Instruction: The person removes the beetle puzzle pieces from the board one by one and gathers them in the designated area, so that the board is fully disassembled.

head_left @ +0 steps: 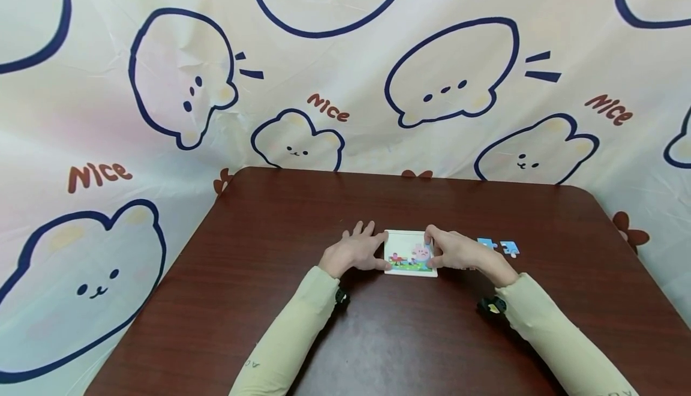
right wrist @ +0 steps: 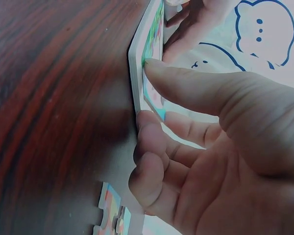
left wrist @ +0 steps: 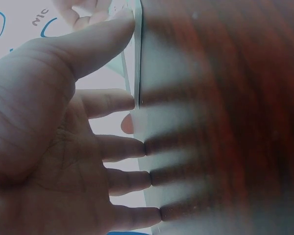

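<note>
A white-framed jigsaw puzzle tray (head_left: pixel 399 240) lies flat on the table, its picture (head_left: pixel 407 262) showing a pink cartoon pig above green ground; the upper left part is plain white. At the tray's left side my left hand (head_left: pixel 353 253) rests with fingers spread, thumb and index finger touching the frame. My right hand (head_left: pixel 459 249) grips the right end of the puzzle. In the right wrist view its thumb (right wrist: pixel 181 88) touches the picture's edge, while the other fingers curl at the tray's corner. Whether one separate piece is pinched there is hidden.
Two loose blue jigsaw pieces (head_left: pixel 509 248) lie on the dark brown table (head_left: pixel 372 336) beyond my right hand; the right wrist view shows loose pieces (right wrist: pixel 110 208) beside its curled fingers. A cloth with cartoon bears (head_left: pixel 302 72) hangs behind the table.
</note>
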Demonstrator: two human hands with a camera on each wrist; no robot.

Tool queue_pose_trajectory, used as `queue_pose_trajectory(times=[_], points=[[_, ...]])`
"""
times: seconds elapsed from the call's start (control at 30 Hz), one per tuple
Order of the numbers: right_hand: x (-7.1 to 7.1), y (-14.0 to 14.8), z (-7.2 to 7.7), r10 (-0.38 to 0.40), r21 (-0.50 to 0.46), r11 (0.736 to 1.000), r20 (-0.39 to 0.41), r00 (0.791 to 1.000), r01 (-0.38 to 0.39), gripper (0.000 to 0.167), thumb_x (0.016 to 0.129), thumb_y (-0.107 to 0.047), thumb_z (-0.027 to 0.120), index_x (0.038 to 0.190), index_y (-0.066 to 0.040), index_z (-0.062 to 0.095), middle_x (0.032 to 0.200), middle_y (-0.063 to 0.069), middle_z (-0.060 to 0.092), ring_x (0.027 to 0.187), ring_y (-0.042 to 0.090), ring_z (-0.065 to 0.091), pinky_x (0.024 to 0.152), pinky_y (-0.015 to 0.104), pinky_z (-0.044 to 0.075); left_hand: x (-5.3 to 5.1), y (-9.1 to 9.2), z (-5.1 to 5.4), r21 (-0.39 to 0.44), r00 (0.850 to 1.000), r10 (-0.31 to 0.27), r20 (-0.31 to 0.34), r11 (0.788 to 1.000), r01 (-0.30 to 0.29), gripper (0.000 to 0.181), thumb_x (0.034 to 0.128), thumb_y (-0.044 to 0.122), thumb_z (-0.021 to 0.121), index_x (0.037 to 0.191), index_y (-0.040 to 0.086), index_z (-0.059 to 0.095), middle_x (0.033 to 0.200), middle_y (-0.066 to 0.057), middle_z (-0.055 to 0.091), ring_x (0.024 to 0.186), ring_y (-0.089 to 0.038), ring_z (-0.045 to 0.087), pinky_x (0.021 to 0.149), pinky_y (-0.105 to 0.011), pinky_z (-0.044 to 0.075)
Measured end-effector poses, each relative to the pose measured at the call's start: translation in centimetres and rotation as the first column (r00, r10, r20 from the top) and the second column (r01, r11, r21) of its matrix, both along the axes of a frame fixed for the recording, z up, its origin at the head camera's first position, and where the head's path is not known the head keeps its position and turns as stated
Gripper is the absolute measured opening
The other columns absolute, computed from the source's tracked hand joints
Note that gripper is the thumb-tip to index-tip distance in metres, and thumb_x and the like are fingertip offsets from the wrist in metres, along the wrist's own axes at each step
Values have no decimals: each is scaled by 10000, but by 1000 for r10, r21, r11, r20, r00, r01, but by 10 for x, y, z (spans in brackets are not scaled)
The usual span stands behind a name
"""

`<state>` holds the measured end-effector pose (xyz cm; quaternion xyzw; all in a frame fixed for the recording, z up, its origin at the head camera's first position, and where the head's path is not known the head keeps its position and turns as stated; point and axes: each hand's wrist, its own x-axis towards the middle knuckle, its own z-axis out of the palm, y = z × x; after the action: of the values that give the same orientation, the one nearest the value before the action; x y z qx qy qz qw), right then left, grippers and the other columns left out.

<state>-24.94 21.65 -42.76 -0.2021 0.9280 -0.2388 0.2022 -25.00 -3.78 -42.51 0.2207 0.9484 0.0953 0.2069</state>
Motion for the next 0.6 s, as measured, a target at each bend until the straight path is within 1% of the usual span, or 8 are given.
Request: queue_pose_trajectory(times=[0.13,0.23,0.6], points=[[0,0,-2,1,-5,1000,-2,1000,-1,379,884,-194,739,1104,-133,437,778,32,531,639,168,473,550,296,384,1,0,0,4,1000,3,4,1000,-3,800,909,555,616,1568,277,258,1661,-127,97,1534,-373,48,1200,-588,157],[1,-1,-2,-1,-5,1000,-2,1000,1,383,884,-192,739,1098,-132,427,780,33,533,631,173,472,537,300,382,1,0,0,1,1000,4,0,1000,-4,799,908,555,618,1567,279,260,1661,-127,99,1533,-373,51,1198,-590,160],[4,-4,4,-3,14,1000,-19,1000,3,369,887,-174,735,1067,-132,416,785,17,551,649,160,478,564,289,380,1,0,1,9,1000,7,0,1000,-7,797,905,547,627,1564,273,271,1659,-129,107,1533,-373,56,1197,-591,162]])
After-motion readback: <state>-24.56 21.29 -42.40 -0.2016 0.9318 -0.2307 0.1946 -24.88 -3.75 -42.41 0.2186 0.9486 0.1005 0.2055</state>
